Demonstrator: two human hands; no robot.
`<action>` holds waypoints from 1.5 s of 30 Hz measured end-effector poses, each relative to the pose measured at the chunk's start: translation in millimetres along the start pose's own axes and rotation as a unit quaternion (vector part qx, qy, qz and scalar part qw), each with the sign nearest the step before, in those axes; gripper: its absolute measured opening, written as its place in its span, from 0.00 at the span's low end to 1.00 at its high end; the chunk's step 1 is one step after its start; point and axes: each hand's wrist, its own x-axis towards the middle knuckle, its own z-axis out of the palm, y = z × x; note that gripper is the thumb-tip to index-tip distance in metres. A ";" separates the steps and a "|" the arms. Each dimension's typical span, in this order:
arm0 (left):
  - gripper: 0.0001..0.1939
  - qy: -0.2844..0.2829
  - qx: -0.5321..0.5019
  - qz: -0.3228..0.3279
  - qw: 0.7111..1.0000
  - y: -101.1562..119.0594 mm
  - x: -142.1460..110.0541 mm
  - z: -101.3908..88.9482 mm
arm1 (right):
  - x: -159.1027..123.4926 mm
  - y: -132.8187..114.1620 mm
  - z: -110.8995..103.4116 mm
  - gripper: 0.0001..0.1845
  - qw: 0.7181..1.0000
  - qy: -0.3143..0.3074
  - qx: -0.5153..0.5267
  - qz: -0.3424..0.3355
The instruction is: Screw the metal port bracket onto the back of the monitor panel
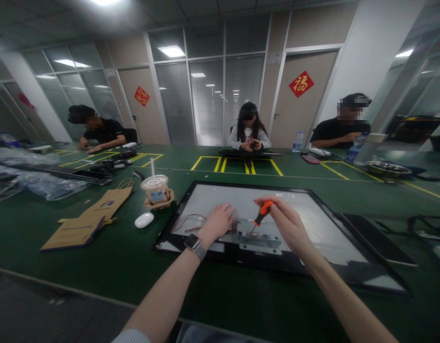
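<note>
An orange-and-black screwdriver [263, 214] is gripped in my right hand [286, 220]. It leans, with its tip down at the metal bracket [260, 244], which carries a row of connectors. That bracket sits near the front edge of a large flat display panel [313, 221] with a black frame, lying on the table. My left hand [219, 221], a watch on its wrist, rests with fingers stretched over the panel just left of the bracket. Whether its fingertips press on something is hidden. Thin cables [190, 222] lie on the panel to the left of that hand.
Left of the panel are a drink cup [155, 188] in a carrier, a white mouse [144, 220] and a paper bag [95, 216]. A dark flat slab [379, 238] lies at the right. Across the green table [109, 271] sit three people, with a bottle [297, 142] between two.
</note>
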 end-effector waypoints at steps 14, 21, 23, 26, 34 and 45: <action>0.21 0.010 0.001 0.004 1.000 -2.3 0.7 3.8 | -0.5 6.2 0.0 0.13 1.000 0.016 -0.008 -0.002; 0.21 0.011 0.004 0.009 1.000 -3.1 0.2 4.7 | 0.2 -1.6 1.3 0.17 1.000 0.002 -0.029 -0.001; 0.21 0.010 0.005 0.009 1.000 -2.4 -0.3 3.5 | -0.7 -3.7 2.2 0.17 1.000 -0.005 -0.022 -0.004; 0.21 0.009 0.007 0.009 1.000 -0.9 -1.1 0.9 | -1.3 -6.9 4.5 0.15 1.000 -0.018 -0.016 -0.019; 0.21 0.006 0.008 0.011 1.000 0.9 -3.3 -3.1 | -1.5 -1.2 3.3 0.17 0.999 0.016 -0.048 -0.011; 0.21 0.004 0.009 0.006 1.000 0.3 -0.7 -0.5 | -1.6 -0.8 6.0 0.14 0.998 0.012 -0.053 -0.031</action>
